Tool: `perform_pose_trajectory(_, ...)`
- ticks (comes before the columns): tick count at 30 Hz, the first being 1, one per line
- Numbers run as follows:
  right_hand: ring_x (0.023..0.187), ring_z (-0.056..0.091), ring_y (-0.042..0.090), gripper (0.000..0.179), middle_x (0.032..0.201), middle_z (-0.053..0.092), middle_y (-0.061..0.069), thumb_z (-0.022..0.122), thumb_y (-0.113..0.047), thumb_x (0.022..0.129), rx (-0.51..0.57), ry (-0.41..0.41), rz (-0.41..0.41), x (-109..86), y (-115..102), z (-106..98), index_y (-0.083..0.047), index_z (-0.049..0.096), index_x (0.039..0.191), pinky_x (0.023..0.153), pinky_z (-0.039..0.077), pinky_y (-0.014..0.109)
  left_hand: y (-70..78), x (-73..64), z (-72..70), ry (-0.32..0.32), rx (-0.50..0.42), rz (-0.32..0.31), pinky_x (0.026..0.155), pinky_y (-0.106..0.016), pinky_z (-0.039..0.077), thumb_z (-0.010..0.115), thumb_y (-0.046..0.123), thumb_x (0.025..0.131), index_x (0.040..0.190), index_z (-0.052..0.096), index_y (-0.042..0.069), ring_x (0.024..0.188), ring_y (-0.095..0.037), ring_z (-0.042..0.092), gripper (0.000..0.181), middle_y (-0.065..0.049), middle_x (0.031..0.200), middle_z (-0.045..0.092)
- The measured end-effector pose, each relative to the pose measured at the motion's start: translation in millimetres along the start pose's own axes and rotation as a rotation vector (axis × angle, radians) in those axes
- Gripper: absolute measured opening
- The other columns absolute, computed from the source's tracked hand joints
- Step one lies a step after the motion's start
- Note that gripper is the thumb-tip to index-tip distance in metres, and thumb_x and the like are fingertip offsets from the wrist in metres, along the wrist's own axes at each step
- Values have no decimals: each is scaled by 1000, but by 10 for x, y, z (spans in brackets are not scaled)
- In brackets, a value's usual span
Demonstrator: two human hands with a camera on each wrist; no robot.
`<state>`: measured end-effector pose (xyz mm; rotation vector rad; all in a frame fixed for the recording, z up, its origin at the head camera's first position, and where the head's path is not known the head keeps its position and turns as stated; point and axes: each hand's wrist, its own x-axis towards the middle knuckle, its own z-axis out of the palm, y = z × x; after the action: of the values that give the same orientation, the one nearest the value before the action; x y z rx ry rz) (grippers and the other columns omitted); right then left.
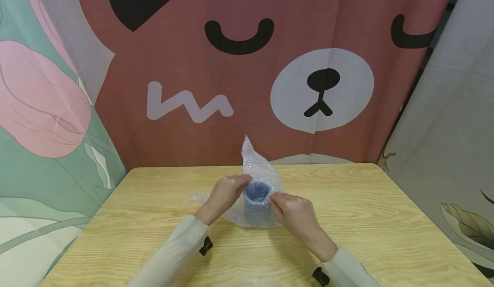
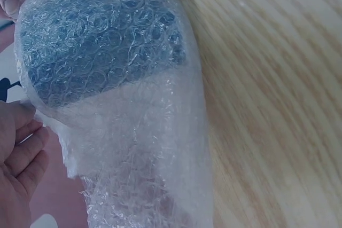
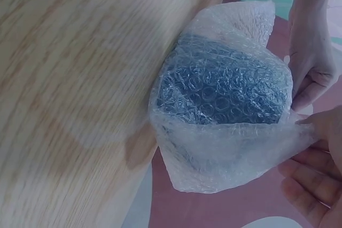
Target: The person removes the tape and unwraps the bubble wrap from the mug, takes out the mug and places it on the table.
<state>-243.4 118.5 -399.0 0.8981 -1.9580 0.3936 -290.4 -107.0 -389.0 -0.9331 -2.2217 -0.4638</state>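
A blue, cup-shaped thing stands upright on the table, its round mouth toward the head camera. Clear bubble wrap goes around its side, and its exact kind is hard to tell through the plastic. At the far left of the rim, my left hand pinches the edge of the wrap between thumb and fingers. My right hand pinches another edge of the wrap at the right of the rim. In the right wrist view, the right fingers are partly curled beside a pulled-out flap.
Wrap rises in a peak behind the cup-shaped thing, and a loose tail lies to the left. Beneath is a light wooden table. Printed curtains hang behind the table and at both sides. Each wrist carries a small black device.
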Motion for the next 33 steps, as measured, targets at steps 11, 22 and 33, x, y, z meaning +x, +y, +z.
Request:
perform_pose_trajectory(11, 53, 64, 15, 4, 70, 69, 5, 70, -9, 80, 1, 39, 25, 14, 21, -41, -5, 69, 79, 40, 49, 30, 30, 51, -12, 23, -40, -25, 65, -31, 57, 70, 3, 88, 103, 75, 5, 80, -20, 71, 16, -8, 99, 73)
perform_pose_trajectory(22, 53, 65, 16, 8, 70, 70, 6, 74, -8, 75, 29, 82, 86, 18, 46, -71, -5, 70, 80, 41, 49, 31, 25, 98, 15, 64, -76, -53, 53, -24, 51, 70, 1, 88, 103, 75, 4, 58, -10, 62, 16, -8, 87, 73)
perform_pose_trajectory(33, 59, 66, 16, 12, 77, 70, 7, 74, -7, 75, 53, 58, 62, 31, 40, -71, -3, 70, 85, 47, 52, 31, 51, 136, 12, 71, -119, -82, 53, -24, 50, 70, 2, 88, 104, 74, 1, 53, -8, 57, 16, -9, 90, 73)
